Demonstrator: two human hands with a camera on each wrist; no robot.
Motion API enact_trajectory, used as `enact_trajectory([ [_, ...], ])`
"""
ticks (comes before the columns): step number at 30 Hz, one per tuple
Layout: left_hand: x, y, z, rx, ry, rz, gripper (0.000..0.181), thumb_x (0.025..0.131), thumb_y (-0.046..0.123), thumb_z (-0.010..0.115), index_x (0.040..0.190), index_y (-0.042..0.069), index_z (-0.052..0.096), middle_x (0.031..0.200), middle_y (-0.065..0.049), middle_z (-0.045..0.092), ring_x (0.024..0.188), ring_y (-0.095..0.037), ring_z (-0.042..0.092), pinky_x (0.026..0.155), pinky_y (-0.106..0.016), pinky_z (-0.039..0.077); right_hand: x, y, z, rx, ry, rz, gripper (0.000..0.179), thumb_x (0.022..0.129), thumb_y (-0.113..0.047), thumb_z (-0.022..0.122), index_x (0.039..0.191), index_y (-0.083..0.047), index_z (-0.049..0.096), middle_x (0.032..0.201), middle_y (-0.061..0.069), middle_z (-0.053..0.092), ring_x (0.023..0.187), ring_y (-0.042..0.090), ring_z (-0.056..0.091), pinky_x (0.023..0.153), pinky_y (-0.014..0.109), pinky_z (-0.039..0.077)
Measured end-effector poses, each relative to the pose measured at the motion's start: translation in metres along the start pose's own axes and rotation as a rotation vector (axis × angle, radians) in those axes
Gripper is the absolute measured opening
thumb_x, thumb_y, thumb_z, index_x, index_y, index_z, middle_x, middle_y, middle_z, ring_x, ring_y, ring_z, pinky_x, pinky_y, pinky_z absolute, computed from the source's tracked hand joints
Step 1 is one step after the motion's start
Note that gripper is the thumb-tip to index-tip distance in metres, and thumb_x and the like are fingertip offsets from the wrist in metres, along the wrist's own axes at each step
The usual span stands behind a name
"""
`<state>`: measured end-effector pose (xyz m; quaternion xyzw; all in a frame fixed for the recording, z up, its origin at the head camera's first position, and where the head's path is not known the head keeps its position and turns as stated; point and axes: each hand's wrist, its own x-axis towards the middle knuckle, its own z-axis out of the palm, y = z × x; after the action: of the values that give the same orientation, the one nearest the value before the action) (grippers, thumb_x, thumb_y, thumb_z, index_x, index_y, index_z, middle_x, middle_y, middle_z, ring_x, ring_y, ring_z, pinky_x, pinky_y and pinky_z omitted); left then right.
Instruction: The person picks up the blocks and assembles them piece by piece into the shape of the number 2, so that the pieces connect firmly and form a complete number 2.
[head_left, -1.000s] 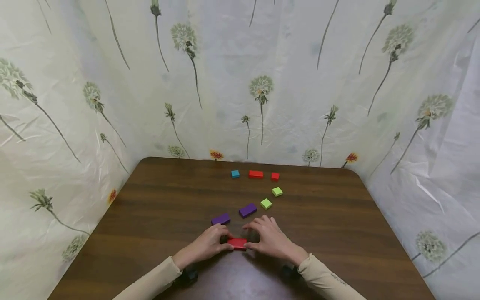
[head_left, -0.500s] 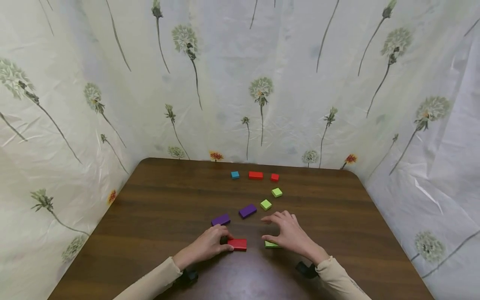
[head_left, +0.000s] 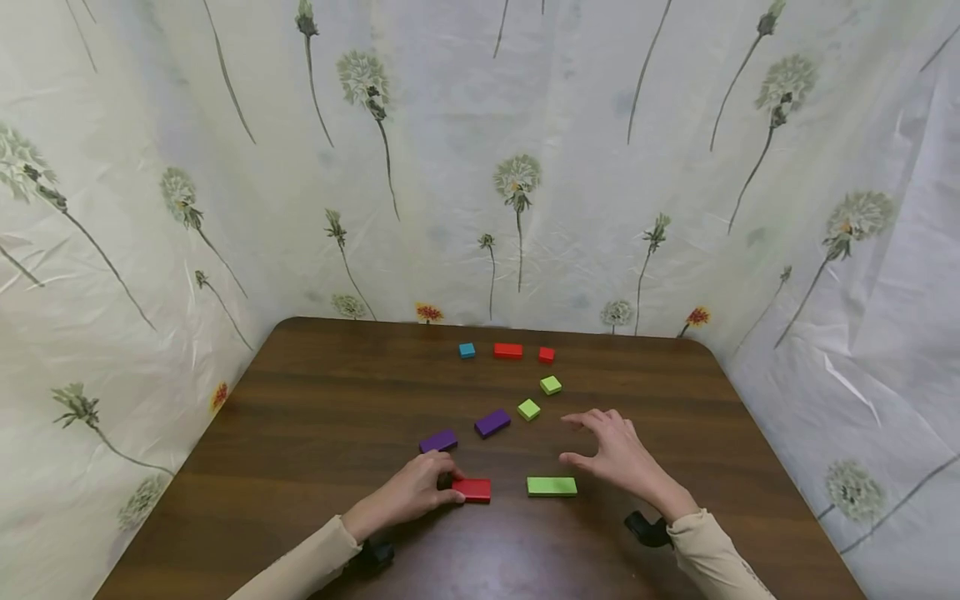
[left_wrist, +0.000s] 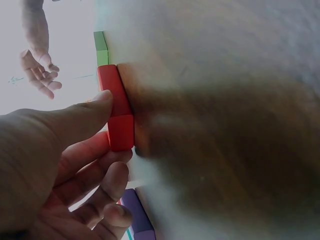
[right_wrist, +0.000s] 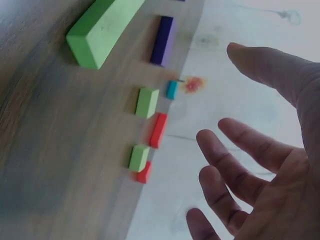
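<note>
My left hand (head_left: pixel 408 493) pinches the left end of a red rectangular block (head_left: pixel 476 490) lying on the brown table. In the left wrist view the thumb lies along the red block (left_wrist: pixel 120 117), with fingers at its far side. To the right, a long light-green block (head_left: pixel 551 487) lies flat, with a gap between the two. Beyond its right end is my right hand (head_left: pixel 621 454), fingers spread and holding nothing. The right wrist view shows that hand clear of the long green block (right_wrist: pixel 102 35).
Two purple blocks (head_left: pixel 492 423) lie behind the hands, one close beyond the left fingers. Two small green blocks (head_left: pixel 528 409) sit further right. Near the table's far edge are a blue block (head_left: pixel 467 351), a red bar (head_left: pixel 507 351) and a small red block (head_left: pixel 547 355). A flowered curtain surrounds the table.
My right hand has moved away to the right from the red block, past the long green block, which now shows fully. My left hand stays at the red block.
</note>
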<state>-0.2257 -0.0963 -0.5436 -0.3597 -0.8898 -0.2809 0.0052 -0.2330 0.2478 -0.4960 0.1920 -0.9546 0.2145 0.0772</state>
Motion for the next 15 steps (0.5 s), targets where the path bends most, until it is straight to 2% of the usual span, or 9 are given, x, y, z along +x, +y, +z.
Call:
enact_trajectory([
  [6, 0.000, 0.000, 0.000, -0.009, -0.021, -0.011, 0.022, 0.084, 0.029, 0.075, 0.097, 0.011, 0.072, 0.092, 0.001, 0.069, 0.086, -0.009, 0.057, 0.075, -0.025, 0.047, -0.007, 0.005, 0.006, 0.043, -0.072, 0.010, 0.059, 0.077, -0.040, 0.080, 0.126, -0.015, 0.061, 0.109, 0.003, 0.065, 0.102, 0.025, 0.055, 0.085, 0.049, 0.043],
  [11, 0.001, -0.001, 0.000, -0.021, -0.027, -0.008, 0.022, 0.084, 0.028, 0.075, 0.096, 0.011, 0.072, 0.090, 0.001, 0.068, 0.078, -0.008, 0.053, 0.070, -0.021, 0.043, -0.012, 0.007, 0.016, 0.057, -0.159, 0.021, 0.059, 0.076, -0.052, 0.076, 0.122, -0.017, 0.063, 0.111, 0.000, 0.064, 0.105, 0.024, 0.057, 0.084, 0.047, 0.045],
  [15, 0.001, 0.000, -0.001, -0.020, -0.034, -0.018, 0.022, 0.084, 0.029, 0.075, 0.096, 0.011, 0.072, 0.089, 0.002, 0.067, 0.075, -0.006, 0.050, 0.068, -0.019, 0.041, -0.015, 0.008, 0.021, 0.031, -0.177, -0.024, 0.059, 0.073, -0.056, 0.077, 0.116, -0.017, 0.066, 0.111, 0.001, 0.065, 0.101, 0.023, 0.058, 0.080, 0.046, 0.046],
])
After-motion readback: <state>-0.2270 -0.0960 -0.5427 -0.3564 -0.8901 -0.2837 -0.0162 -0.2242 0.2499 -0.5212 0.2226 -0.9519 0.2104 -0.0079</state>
